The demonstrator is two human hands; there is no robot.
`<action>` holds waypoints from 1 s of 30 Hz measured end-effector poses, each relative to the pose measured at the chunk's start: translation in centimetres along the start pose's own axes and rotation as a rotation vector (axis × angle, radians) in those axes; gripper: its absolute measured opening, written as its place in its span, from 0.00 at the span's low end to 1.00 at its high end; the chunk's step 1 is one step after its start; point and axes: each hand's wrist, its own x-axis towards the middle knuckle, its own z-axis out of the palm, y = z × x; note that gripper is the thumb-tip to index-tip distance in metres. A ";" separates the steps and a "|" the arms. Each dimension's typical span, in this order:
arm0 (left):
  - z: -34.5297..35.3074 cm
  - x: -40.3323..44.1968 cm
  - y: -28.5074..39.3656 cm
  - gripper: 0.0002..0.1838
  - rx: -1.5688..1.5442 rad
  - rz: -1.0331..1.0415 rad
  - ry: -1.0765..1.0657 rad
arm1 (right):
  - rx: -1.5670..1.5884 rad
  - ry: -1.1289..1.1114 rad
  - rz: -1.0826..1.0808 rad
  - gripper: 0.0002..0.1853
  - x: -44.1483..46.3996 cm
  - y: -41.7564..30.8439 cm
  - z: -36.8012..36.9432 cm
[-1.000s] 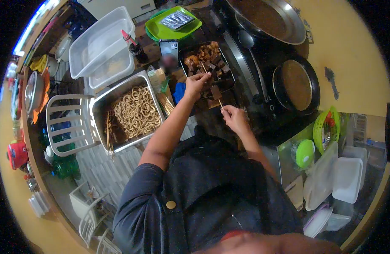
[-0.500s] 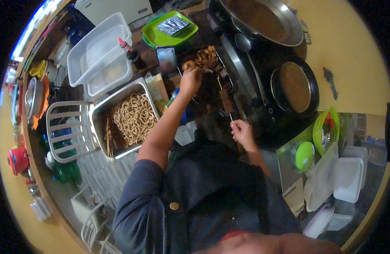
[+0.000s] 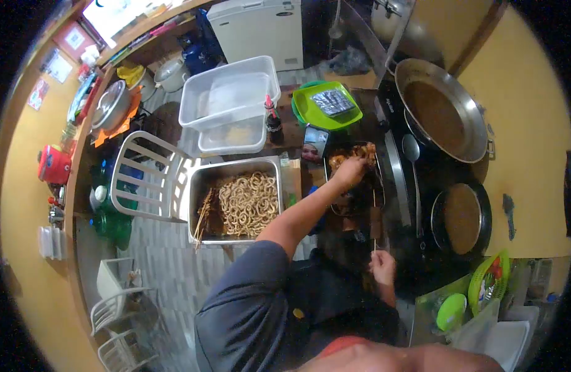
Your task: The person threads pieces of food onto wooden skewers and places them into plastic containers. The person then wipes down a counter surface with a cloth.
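Observation:
My right hand (image 3: 382, 268) is closed around the lower end of a bamboo skewer (image 3: 375, 243). Flat dark brown pieces (image 3: 375, 221) are threaded on the stick, which points away from me. At the far end of a metal tray (image 3: 332, 209), my left hand (image 3: 350, 172) reaches down with curled fingers into a heap of glossy brown meat pieces (image 3: 367, 150). The fingertips are hidden there, so whatever they pinch does not show. A phone (image 3: 314, 143) with a lit screen leans just left of the tray's far end.
At left, a steel pan (image 3: 279, 186) of coiled pale skewer food (image 3: 248, 204) rests on a white chair (image 3: 150, 177). Right of the tray are a ladle (image 3: 411, 149), a large wok (image 3: 478, 118) and a smaller frying pan (image 3: 435, 232) with brown liquid. A sauce bottle (image 3: 274, 127) stands behind.
The head view has swung, so the scene sits further right and lower. My left hand remains at the meat heap, and my right hand keeps hold of the skewer, now more upright in view.

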 end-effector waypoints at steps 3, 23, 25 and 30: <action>-3.5 -0.9 3.3 0.18 -0.431 -0.290 0.121 | 0.017 -0.037 0.084 0.06 -0.2 -3.1 0.0; -7.2 -4.8 -0.8 0.21 -1.706 -0.856 0.109 | -0.298 -0.022 -0.159 0.08 -1.3 -9.0 2.3; -7.2 -5.0 -0.9 0.21 -1.695 -0.831 0.121 | -0.292 -0.016 -0.172 0.08 -1.3 -8.4 2.6; -7.5 -5.4 -0.7 0.19 -1.696 -0.836 0.158 | -0.324 0.004 -0.199 0.07 -1.4 -8.3 3.0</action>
